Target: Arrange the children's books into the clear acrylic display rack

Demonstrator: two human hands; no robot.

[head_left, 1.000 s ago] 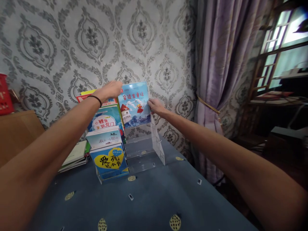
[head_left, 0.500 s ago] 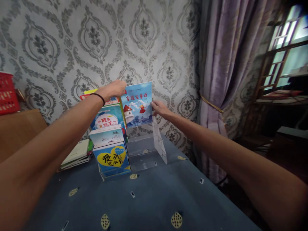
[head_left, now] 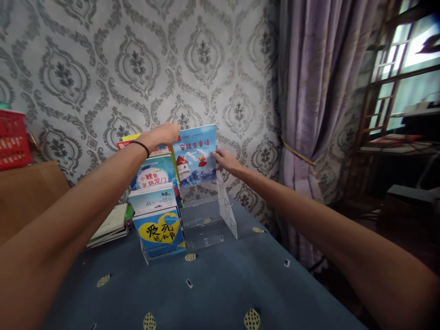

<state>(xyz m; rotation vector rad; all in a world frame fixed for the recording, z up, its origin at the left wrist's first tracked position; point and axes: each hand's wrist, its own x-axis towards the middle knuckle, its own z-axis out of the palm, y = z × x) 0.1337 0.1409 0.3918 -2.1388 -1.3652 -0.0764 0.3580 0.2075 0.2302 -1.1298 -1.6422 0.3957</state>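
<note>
Nearest the viewer, well below the fingers of both hands, a dark blue tablecloth (head_left: 220,286) with a pineapple print covers the table. On it, a clear rack (head_left: 227,211) stands below the hands, its right side panel beneath the right fingers. In the rack's left column, below the left fingers, books stand in tiers from front to back: a yellow-heart book (head_left: 161,233), a white book (head_left: 154,200), then a teal book (head_left: 151,176). A stack of books (head_left: 110,223) lies on the cloth, lower than the left fingers and to their left.

The blue book (head_left: 195,158), cover facing the viewer, is located between the two hands, above the rack's right column; contact with the rack cannot be determined. The right hand (head_left: 226,161) grasps its right edge, thumb against the cover. The left hand (head_left: 164,134), behind a black wristband (head_left: 140,145), is at the upper left corner; its fingertips are obscured, so closure cannot be determined.

Well left of the left fingers, a red basket (head_left: 13,142) sits on a brown box (head_left: 25,192). Beyond the fingers is the patterned wall (head_left: 237,55); to their right hangs a purple curtain (head_left: 316,91).
</note>
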